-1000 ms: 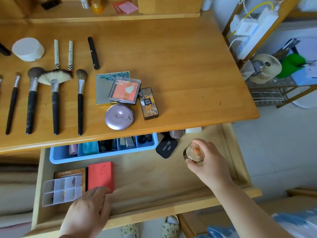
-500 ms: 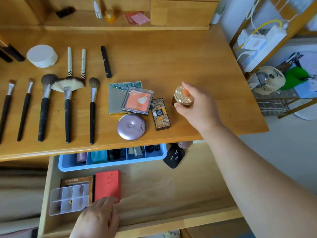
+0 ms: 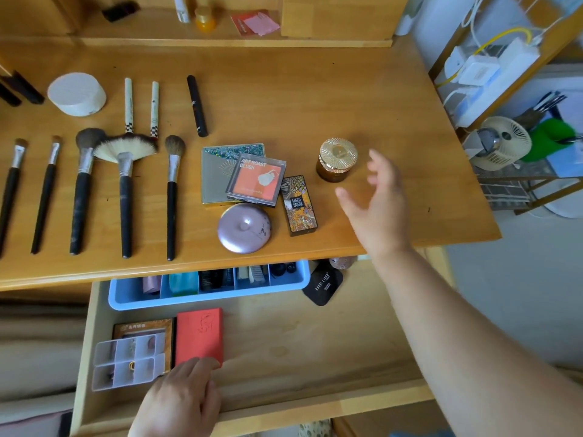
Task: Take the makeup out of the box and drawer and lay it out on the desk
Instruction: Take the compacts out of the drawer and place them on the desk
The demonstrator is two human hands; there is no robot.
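A gold-lidded brown jar [image 3: 337, 159] stands upright on the wooden desk [image 3: 315, 99]. My right hand [image 3: 377, 200] hovers just right of it, fingers spread, holding nothing. To the jar's left lie an orange blush compact [image 3: 256, 179], a patterned lipstick box [image 3: 299, 205], a glitter palette [image 3: 217, 171] and a round lilac compact [image 3: 244, 228]. Several brushes [image 3: 124, 184] lie in a row further left. My left hand [image 3: 179, 402] rests flat on the open drawer's [image 3: 299, 348] front, touching a red box [image 3: 199, 337]. A blue organiser tray [image 3: 208, 287] and a black compact [image 3: 323, 285] sit in the drawer.
A white round pot [image 3: 77, 93] and a black pencil [image 3: 197, 105] lie at the desk's back. A clear divided case [image 3: 127, 362] sits in the drawer's left. Right of the desk stands a rack with a small fan [image 3: 501, 143] and power strips [image 3: 485, 74].
My right hand lifted the gold-lidded jar out of the drawer, set it on the desk right of the lipstick box, and let go. My left hand stayed at the drawer front.
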